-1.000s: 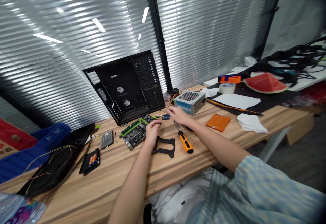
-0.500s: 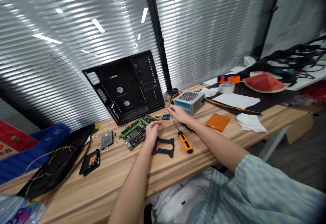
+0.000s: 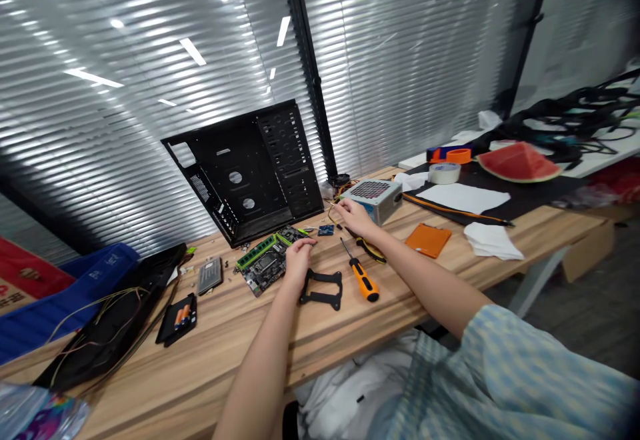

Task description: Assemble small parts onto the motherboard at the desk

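Right hand (image 3: 353, 219) has drifted a bit up and away from the small blue circuit board (image 3: 326, 230), so more of the pliers (image 3: 371, 251) shows under that wrist now; left hand (image 3: 299, 257) is pretty much parked where it was.

Right fingers are bunched in a pinch just in front of the power supply (image 3: 375, 193). Looks like a thin yellowish wire (image 3: 330, 213) right by the tips, but can't tell if it's actually gripped. Left fingers are curled together at the right end of the motherboard (image 3: 265, 263). Too small to say whether they've got hold of something or just touch the edge.

Progress-wise, I'd call it nothing mounted so far: motherboard is flat on the surface (image 3: 215, 360) in front of the tilted PC case (image 3: 235, 167), and the power supply sits outside it too, off to the right. RAM looks seated in the board, going by the green strip. Black mounting bracket (image 3: 325, 278) lies loose beside the left wrist, not attached to anything, and the orange screwdriver (image 3: 364, 281) is lying next to it, not in either hand. Blue board is between the two hands, also loose.
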The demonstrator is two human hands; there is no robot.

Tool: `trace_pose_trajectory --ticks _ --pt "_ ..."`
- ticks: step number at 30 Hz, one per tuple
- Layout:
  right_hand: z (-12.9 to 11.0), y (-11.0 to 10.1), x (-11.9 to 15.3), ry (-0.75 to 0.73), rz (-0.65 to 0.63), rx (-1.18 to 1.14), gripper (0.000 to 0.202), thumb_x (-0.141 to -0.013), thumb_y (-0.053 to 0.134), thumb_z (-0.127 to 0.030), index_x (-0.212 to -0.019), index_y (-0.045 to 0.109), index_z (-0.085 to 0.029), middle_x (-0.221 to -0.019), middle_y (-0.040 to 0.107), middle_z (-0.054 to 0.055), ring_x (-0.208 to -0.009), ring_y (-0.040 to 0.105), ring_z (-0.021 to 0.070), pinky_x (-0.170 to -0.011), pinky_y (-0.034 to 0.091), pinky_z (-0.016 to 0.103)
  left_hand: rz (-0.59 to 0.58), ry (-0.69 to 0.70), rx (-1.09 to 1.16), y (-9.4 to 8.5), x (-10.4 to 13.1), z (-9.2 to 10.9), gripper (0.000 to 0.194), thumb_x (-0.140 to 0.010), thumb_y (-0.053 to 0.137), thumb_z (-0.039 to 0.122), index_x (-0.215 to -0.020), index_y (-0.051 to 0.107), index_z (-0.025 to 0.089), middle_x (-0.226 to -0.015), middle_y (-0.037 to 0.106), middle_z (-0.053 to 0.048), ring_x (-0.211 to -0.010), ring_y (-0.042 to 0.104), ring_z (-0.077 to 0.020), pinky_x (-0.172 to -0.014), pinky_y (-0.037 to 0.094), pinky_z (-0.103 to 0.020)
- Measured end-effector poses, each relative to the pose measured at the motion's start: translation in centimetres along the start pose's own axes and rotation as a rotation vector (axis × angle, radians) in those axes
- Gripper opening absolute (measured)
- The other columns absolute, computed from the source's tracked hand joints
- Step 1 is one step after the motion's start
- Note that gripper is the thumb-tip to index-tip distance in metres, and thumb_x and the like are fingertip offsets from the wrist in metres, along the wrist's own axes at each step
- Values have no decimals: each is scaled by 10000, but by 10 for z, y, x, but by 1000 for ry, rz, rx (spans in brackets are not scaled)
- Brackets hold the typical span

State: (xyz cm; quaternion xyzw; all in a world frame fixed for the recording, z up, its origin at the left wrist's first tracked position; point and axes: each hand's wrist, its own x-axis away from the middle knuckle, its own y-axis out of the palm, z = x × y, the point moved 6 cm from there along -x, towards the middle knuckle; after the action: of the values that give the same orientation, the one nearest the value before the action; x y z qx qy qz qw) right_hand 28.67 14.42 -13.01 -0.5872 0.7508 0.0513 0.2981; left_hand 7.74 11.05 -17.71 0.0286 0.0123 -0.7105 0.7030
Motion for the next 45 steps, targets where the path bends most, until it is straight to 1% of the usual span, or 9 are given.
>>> trace_pose_trajectory --ticks 6,10,16,19,24,28,32,36,45 --pt "2 -14 -4 3 159 70 319 -874 381 -410 -748 576 -191 -741 619 49 -737 541 199 -687 372 292 7 -10 -2 0 2 1 150 -662 568 175 -759 681 163 -403 330 92 -330 250 -51 -373 166 -194" --pt "7 -25 -6 97 236 35 366 -881 343 -418 -711 573 -189 -737 621 62 -748 546 210 -711 376 300 16 -16 -3 0 2 2 158 -662 555 159 -758 681 158 -399 341 86 -333 265 -56 -375 167 -195" --pt "15 -34 -8 183 282 -34 345 -831 458 -501 -845 588 -182 -806 634 45 -752 550 201 -694 386 287 30 -9 5 -1 3 3 153 -660 576 187 -775 670 150 -402 371 85 -318 286 -59 -360 180 -196" --pt "6 -22 -6 107 125 78 283 -862 461 -411 -840 614 -174 -799 642 35 -744 554 183 -698 381 273 39 6 23 -1 3 7 185 -663 580 226 -815 656 151 -431 422 78 -318 334 -67 -354 213 -196" --pt "-22 22 16 -262 -365 325 232 -904 508 -306 -858 690 -168 -858 672 57 -801 579 175 -722 383 253 47 8 58 -4 4 15 254 -654 618 264 -877 630 144 -550 542 43 -385 463 -76 -415 340 -198" --pt "-24 47 33 -428 -599 483 171 -877 569 -224 -863 730 -168 -888 680 81 -835 599 186 -755 398 256 72 9 96 -8 6 20 321 -649 659 269 -944 612 152 -656 615 11 -447 541 -84 -466 383 -198" --pt "-18 59 40 -438 -711 507 164 -813 626 -138 -938 731 -162 -837 693 64 -774 608 173 -711 404 245 107 35 112 -12 5 21 347 -654 685 278 -970 596 165 -727 640 0 -507 586 -93 -493 412 -199" --pt "-14 61 43 -382 -734 508 237 -769 683 -137 -1001 717 -175 -817 701 44 -719 610 157 -647 393 225 108 49 119 -13 4 19 337 -668 694 280 -969 594 167 -783 666 -20 -548 609 -98 -512 436 -201" --pt "-16 72 53 -485 -827 538 185 -826 629 -154 -957 755 -191 -902 736 64 -854 649 173 -773 430 232 96 43 77 -12 6 20 380 -654 741 322 -979 640 154 -868 688 -61 -622 623 -112 -508 438 -192"
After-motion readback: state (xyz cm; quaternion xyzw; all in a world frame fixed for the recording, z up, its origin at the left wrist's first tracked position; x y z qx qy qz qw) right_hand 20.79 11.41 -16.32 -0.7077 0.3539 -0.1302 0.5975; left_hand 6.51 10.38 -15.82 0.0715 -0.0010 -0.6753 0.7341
